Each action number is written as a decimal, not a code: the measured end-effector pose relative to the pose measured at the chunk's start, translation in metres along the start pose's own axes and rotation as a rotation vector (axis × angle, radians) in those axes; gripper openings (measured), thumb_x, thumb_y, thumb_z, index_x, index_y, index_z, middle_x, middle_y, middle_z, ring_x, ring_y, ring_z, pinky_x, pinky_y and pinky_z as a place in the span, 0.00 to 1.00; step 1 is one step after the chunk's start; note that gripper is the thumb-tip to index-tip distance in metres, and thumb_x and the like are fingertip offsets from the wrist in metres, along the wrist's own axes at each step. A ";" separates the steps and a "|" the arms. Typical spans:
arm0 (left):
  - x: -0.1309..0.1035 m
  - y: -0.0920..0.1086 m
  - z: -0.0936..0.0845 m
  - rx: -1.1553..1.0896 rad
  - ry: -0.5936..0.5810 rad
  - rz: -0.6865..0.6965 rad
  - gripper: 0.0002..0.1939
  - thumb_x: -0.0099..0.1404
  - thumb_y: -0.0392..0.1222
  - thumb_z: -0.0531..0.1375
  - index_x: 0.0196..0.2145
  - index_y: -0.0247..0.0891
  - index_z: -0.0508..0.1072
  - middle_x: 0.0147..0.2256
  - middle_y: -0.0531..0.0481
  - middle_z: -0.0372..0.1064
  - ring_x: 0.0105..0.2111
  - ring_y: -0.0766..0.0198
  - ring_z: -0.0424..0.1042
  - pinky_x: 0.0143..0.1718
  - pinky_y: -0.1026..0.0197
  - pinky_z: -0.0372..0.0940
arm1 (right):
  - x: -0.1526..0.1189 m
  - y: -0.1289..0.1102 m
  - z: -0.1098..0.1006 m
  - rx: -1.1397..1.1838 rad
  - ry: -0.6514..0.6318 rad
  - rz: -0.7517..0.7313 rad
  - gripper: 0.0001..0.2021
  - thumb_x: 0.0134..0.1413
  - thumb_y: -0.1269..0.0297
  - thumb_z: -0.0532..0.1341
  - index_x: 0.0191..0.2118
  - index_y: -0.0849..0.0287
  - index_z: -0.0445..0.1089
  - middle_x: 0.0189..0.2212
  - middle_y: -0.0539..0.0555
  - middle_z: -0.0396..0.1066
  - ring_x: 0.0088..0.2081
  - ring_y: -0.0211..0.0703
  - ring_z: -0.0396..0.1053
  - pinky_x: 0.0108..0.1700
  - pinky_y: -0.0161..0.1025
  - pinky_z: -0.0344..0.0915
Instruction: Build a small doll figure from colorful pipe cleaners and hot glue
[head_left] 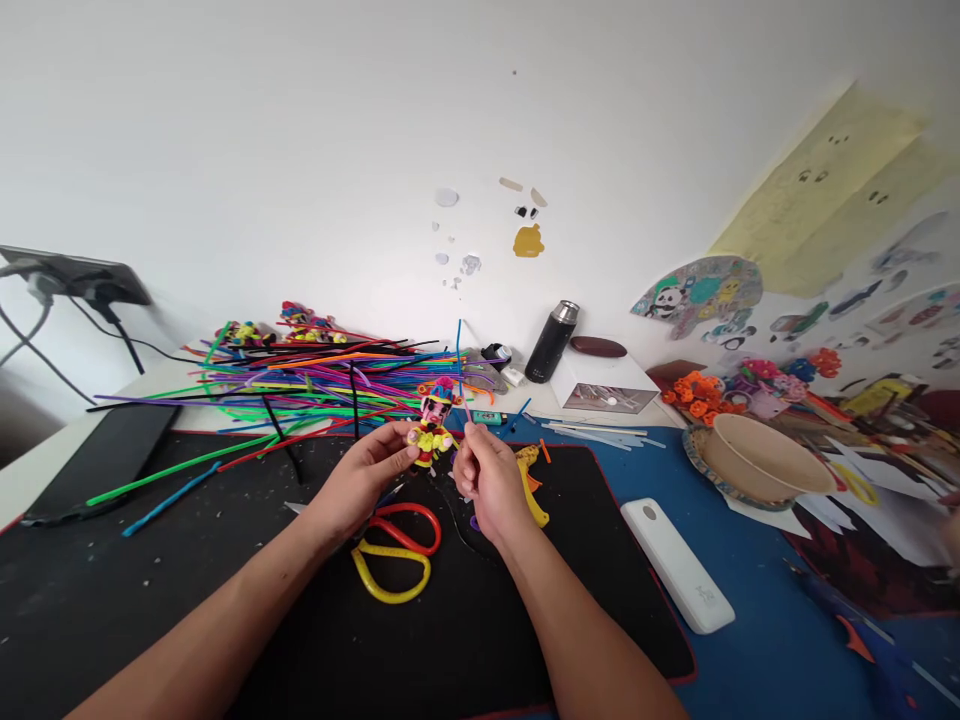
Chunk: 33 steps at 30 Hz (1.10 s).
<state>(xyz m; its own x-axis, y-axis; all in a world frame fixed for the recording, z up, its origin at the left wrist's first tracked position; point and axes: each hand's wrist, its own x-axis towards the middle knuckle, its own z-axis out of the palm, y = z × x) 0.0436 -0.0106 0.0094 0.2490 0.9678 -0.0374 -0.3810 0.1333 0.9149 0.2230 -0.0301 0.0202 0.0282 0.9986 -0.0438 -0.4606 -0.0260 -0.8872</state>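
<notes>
Between the thumb and fingers of my left hand [367, 470] is a small doll made of pipe cleaners [432, 425], with a yellow body, a pink face and a colourful hat. Just right of the doll, my right hand [491, 480] is closed in a pinch on a thin pinkish pipe cleaner [466, 409]. A blue pipe cleaner [459, 345] stands up above the doll's hat; where its lower end goes is not clear. Below my hands, scissors [396, 570] with one red and one yellow handle loop lie on the black mat [330, 640], their blades partly behind my left hand.
Many coloured pipe cleaners [322, 375] are heaped along the wall, similar dolls [300, 320] behind them. To the right are a black thermos [553, 342], a white box [604, 385], a white power bank [677, 565] and a beige bowl [772, 460]. A yellow piece [536, 495] lies beside my right hand.
</notes>
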 end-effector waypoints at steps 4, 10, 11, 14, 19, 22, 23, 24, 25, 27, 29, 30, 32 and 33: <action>0.003 -0.003 -0.004 0.037 -0.045 0.044 0.22 0.56 0.54 0.79 0.44 0.41 0.83 0.44 0.44 0.82 0.45 0.52 0.78 0.51 0.54 0.69 | 0.000 0.005 0.000 -0.021 -0.016 0.003 0.26 0.51 0.38 0.75 0.31 0.59 0.72 0.18 0.43 0.63 0.16 0.29 0.54 0.18 0.31 0.42; 0.008 -0.005 -0.011 0.059 -0.012 0.087 0.23 0.57 0.56 0.78 0.44 0.40 0.82 0.43 0.44 0.81 0.45 0.52 0.77 0.50 0.55 0.67 | 0.007 0.004 0.001 -0.044 0.023 0.001 0.29 0.48 0.35 0.76 0.39 0.58 0.75 0.21 0.43 0.64 0.17 0.29 0.55 0.19 0.29 0.44; 0.008 -0.005 -0.011 0.055 -0.017 0.083 0.24 0.56 0.56 0.78 0.44 0.40 0.82 0.43 0.44 0.81 0.45 0.52 0.77 0.50 0.55 0.67 | 0.009 0.002 0.001 -0.049 0.032 -0.007 0.30 0.47 0.35 0.76 0.39 0.58 0.75 0.21 0.43 0.64 0.17 0.29 0.55 0.18 0.29 0.44; 0.007 -0.004 -0.010 0.050 -0.034 0.068 0.25 0.55 0.58 0.79 0.43 0.40 0.82 0.42 0.44 0.81 0.44 0.52 0.77 0.49 0.55 0.67 | 0.013 -0.008 -0.003 -0.078 0.035 -0.017 0.31 0.48 0.34 0.75 0.42 0.58 0.75 0.22 0.43 0.64 0.17 0.29 0.54 0.18 0.30 0.44; 0.001 0.001 -0.005 0.067 -0.106 0.024 0.24 0.55 0.56 0.79 0.44 0.42 0.83 0.43 0.44 0.81 0.44 0.53 0.77 0.48 0.55 0.69 | 0.012 -0.020 -0.009 -0.151 -0.050 0.001 0.29 0.51 0.36 0.75 0.42 0.57 0.72 0.21 0.41 0.64 0.17 0.28 0.49 0.20 0.30 0.41; -0.004 0.005 0.000 0.110 -0.180 0.021 0.22 0.58 0.55 0.78 0.45 0.42 0.84 0.41 0.44 0.81 0.44 0.52 0.78 0.50 0.53 0.70 | 0.010 -0.018 -0.009 -0.157 -0.068 0.020 0.28 0.49 0.38 0.77 0.37 0.57 0.69 0.20 0.40 0.62 0.17 0.26 0.46 0.21 0.30 0.39; -0.006 0.007 0.002 0.123 -0.209 0.021 0.20 0.60 0.55 0.77 0.45 0.42 0.84 0.41 0.43 0.82 0.44 0.52 0.78 0.51 0.52 0.70 | 0.010 -0.016 -0.008 -0.144 -0.057 0.031 0.28 0.48 0.38 0.78 0.35 0.57 0.69 0.20 0.40 0.61 0.17 0.26 0.46 0.21 0.30 0.39; -0.007 0.008 0.004 0.129 -0.233 0.021 0.19 0.60 0.55 0.76 0.44 0.42 0.84 0.42 0.43 0.82 0.44 0.52 0.78 0.51 0.52 0.71 | 0.010 -0.014 -0.008 -0.129 -0.042 0.040 0.29 0.46 0.39 0.79 0.34 0.57 0.69 0.20 0.41 0.61 0.17 0.27 0.48 0.21 0.30 0.40; -0.008 0.009 0.006 0.134 -0.253 0.016 0.19 0.61 0.56 0.76 0.44 0.42 0.84 0.42 0.42 0.82 0.43 0.52 0.79 0.51 0.51 0.71 | 0.010 -0.011 -0.007 -0.114 -0.030 0.050 0.29 0.45 0.39 0.80 0.33 0.57 0.69 0.20 0.41 0.61 0.17 0.27 0.49 0.21 0.30 0.40; -0.009 0.012 0.007 0.153 -0.278 -0.001 0.19 0.61 0.57 0.76 0.43 0.42 0.85 0.43 0.41 0.83 0.43 0.51 0.80 0.51 0.51 0.71 | 0.009 -0.008 -0.006 -0.089 -0.017 0.065 0.30 0.42 0.39 0.80 0.31 0.57 0.69 0.18 0.42 0.61 0.18 0.28 0.50 0.21 0.31 0.40; -0.009 0.014 0.005 0.205 -0.264 -0.012 0.21 0.60 0.58 0.76 0.43 0.42 0.85 0.43 0.40 0.83 0.44 0.48 0.80 0.51 0.50 0.72 | 0.008 -0.007 -0.008 -0.067 -0.019 0.078 0.30 0.41 0.38 0.81 0.30 0.57 0.68 0.17 0.41 0.59 0.17 0.28 0.48 0.21 0.31 0.40; -0.008 0.016 0.002 0.246 -0.223 -0.003 0.21 0.59 0.58 0.76 0.43 0.42 0.85 0.43 0.40 0.83 0.45 0.48 0.80 0.51 0.50 0.72 | 0.007 -0.007 -0.009 -0.056 -0.020 0.084 0.31 0.40 0.38 0.81 0.29 0.57 0.68 0.16 0.40 0.57 0.17 0.28 0.47 0.20 0.31 0.39; -0.004 0.021 -0.005 0.306 -0.044 0.073 0.22 0.58 0.60 0.76 0.42 0.43 0.85 0.43 0.41 0.83 0.43 0.48 0.79 0.48 0.52 0.72 | 0.005 -0.011 -0.015 -0.040 -0.019 0.097 0.31 0.40 0.38 0.81 0.28 0.56 0.67 0.15 0.38 0.54 0.17 0.27 0.44 0.20 0.31 0.39; -0.001 0.025 -0.009 0.338 0.052 0.118 0.22 0.57 0.61 0.76 0.41 0.44 0.85 0.42 0.42 0.82 0.42 0.49 0.78 0.46 0.53 0.72 | 0.004 -0.014 -0.019 -0.034 -0.017 0.107 0.31 0.39 0.38 0.81 0.29 0.56 0.67 0.15 0.38 0.54 0.17 0.27 0.44 0.20 0.31 0.38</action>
<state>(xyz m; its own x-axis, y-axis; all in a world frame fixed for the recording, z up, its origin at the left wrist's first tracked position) 0.0261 -0.0067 0.0286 0.1718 0.9830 0.0641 -0.0859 -0.0499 0.9950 0.2469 -0.0267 0.0239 -0.0344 0.9907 -0.1314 -0.4300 -0.1333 -0.8929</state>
